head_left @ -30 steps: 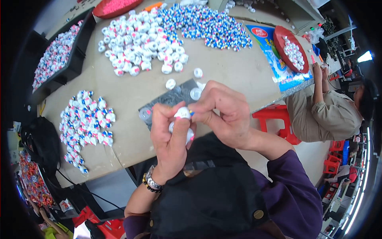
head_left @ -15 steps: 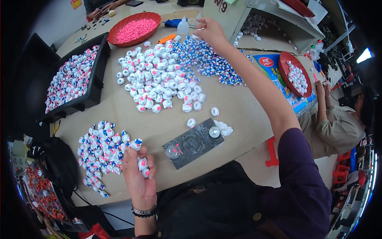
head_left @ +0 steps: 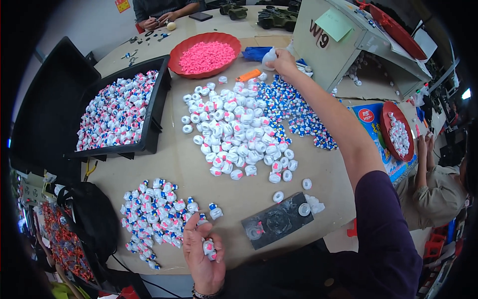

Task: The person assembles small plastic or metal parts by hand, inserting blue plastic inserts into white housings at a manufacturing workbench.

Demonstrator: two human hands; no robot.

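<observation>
My left hand [head_left: 203,256] is at the near edge of the table, its fingers curled around small white toy pieces [head_left: 209,249] with pink hearts. Just beyond its fingertips a small white-and-blue figurine [head_left: 215,211] lies on the table, apart from a pile of similar figurines [head_left: 154,214] on the left. At the far side, my right hand [head_left: 284,64] grips a small translucent squeeze bottle [head_left: 269,58]. Below that arm spread many tiny blue-and-white pieces [head_left: 311,119]. Beside them is a heap of white rounded pieces [head_left: 234,129], some with pink parts.
A dark slab [head_left: 274,222] with small clear dishes lies at the near right. A black bin [head_left: 158,119] of pieces stands left, a red bowl [head_left: 174,65] of pink parts behind. An orange tool [head_left: 248,75] lies near a grey cabinet [head_left: 323,45]. Other people sit at the far side and right.
My right hand has closed on the squeeze bottle. The figurine at my left fingertips now lies on the table, and that hand is apart from it. The whole view has shifted.
</observation>
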